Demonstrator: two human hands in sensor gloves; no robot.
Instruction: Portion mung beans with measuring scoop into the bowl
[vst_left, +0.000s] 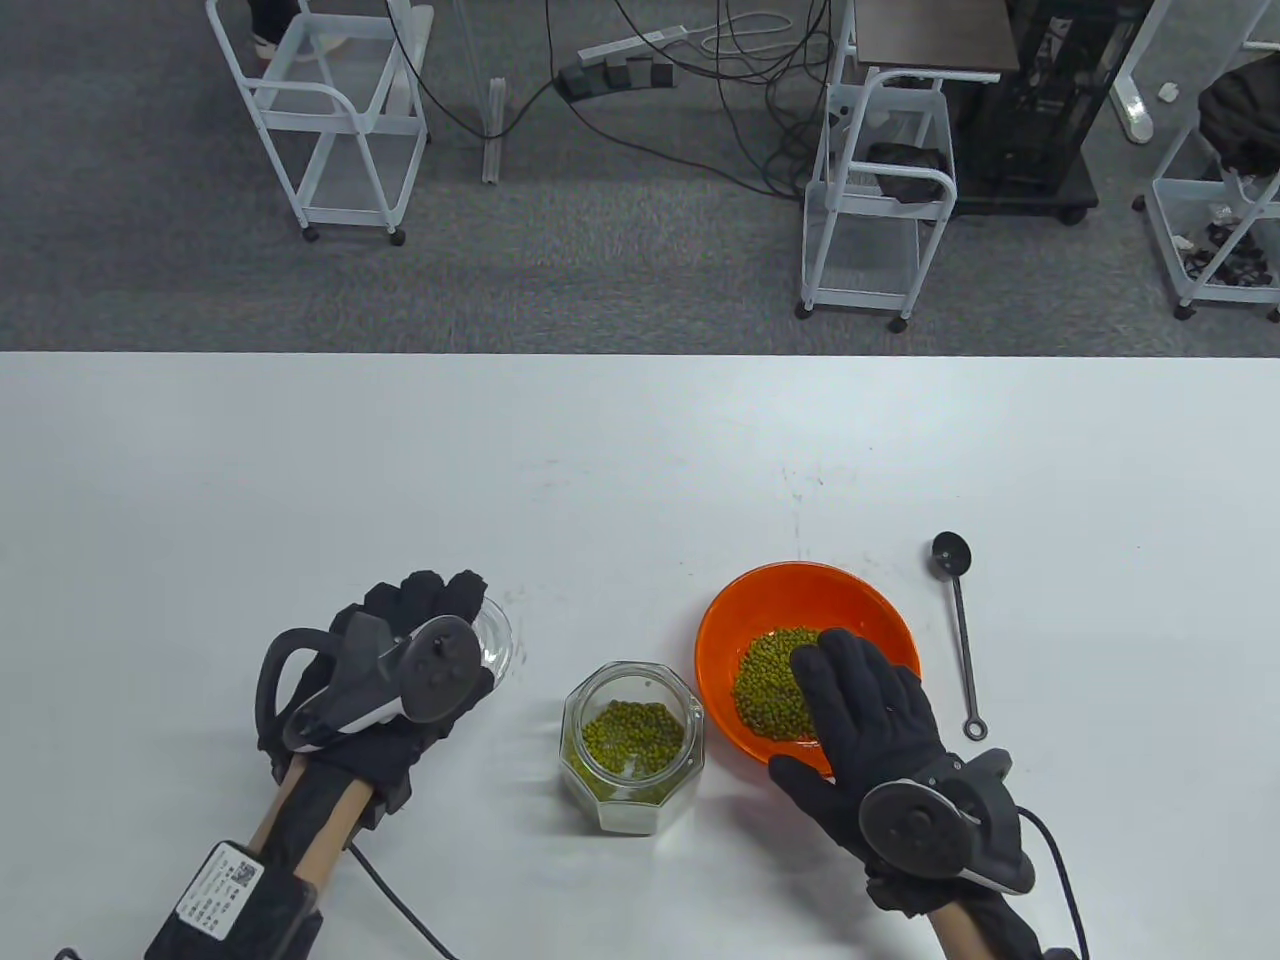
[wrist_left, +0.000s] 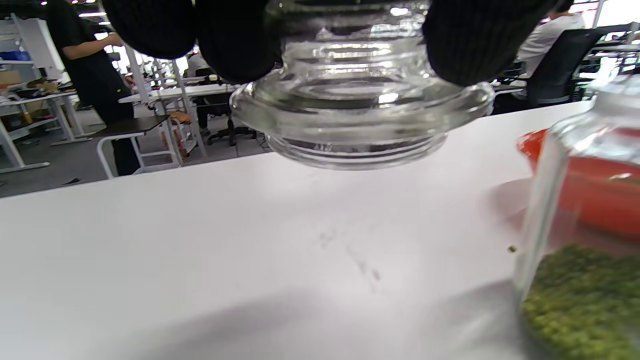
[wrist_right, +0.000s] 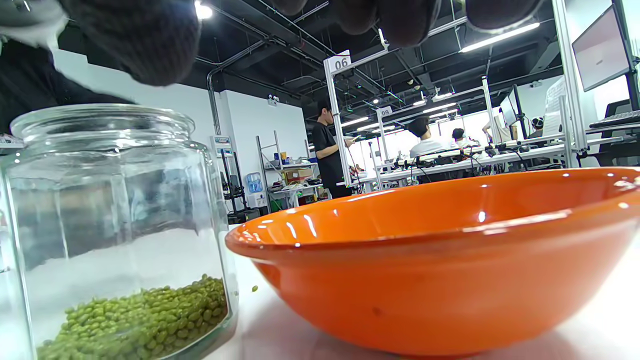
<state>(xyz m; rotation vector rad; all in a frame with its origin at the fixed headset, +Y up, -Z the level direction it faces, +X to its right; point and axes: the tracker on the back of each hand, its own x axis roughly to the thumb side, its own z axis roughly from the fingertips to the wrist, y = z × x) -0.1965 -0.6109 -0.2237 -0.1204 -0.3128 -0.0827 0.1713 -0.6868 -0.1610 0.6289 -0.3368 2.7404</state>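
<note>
Apparently portioning was done: left hand (vst_left: 400, 660) pinched the glass lid (wrist_left: 360, 115) clear of the table, right hand (vst_left: 870, 730) flat over the beans-filled bowl (vst_left: 860, 600), scoop (vst_left: 958, 620) lying beside it; best lower lid squarely onto the open jar (vst_left: 632, 745).

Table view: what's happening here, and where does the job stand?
The left hand grips a glass lid just above the table. The right hand hovers flat over the orange bowl, which holds mung beans. The open jar sits between them; the scoop lies untouched, right of the bowl.
</note>
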